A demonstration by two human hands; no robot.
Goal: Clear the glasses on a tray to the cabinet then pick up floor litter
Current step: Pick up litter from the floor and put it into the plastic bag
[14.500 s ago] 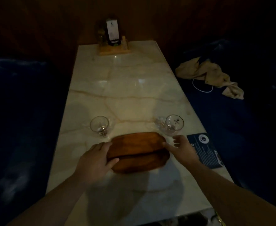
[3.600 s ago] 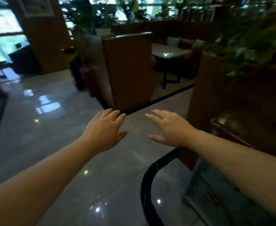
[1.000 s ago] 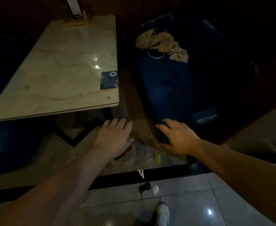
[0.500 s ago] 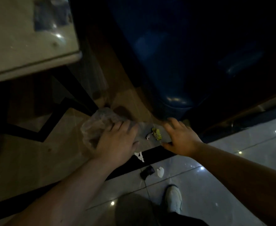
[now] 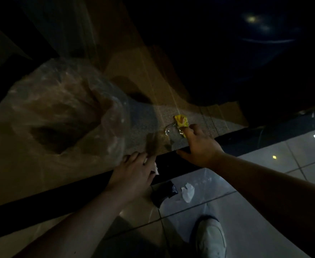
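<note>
A dim view looking down at a floor beside a booth seat, with two bare arms reaching forward.

At far left lies a large clear plastic bag (image 5: 65,112), crumpled and open, resting on the tan floor tiles (image 5: 13,164). It is bulky but limp, so it should be gathered by a bunched edge, not lifted flat.

Just right of the bag's lower edge, the left hand (image 5: 132,174) rests palm down across a black floor strip (image 5: 41,194). Its fingers (image 5: 134,157) are loosely curled, and a scrap of white paper (image 5: 155,169) shows at the fingertips; whether they are pinching it or only covering it cannot be told.

Below and right of that hand, on the glossy pale tiles, lie a small black wrapper (image 5: 164,192) and, just beside it, a torn white paper piece (image 5: 188,191). Neither is touched. A white shoe (image 5: 210,239) stands nearer the camera.

Further right, the right hand (image 5: 199,146) reaches onto a speckled grey strip. Its fingers (image 5: 185,129) are partly spread, the forefinger tip touching a crumpled yellow wrapper (image 5: 181,121) with a bit of silvery foil (image 5: 168,129) beside it.

To do this well, the forefinger and thumb should close on the yellow wrapper and foil together. Thin scraps on smooth tile are likely to slide, so pressing down before pinching would help.
</note>
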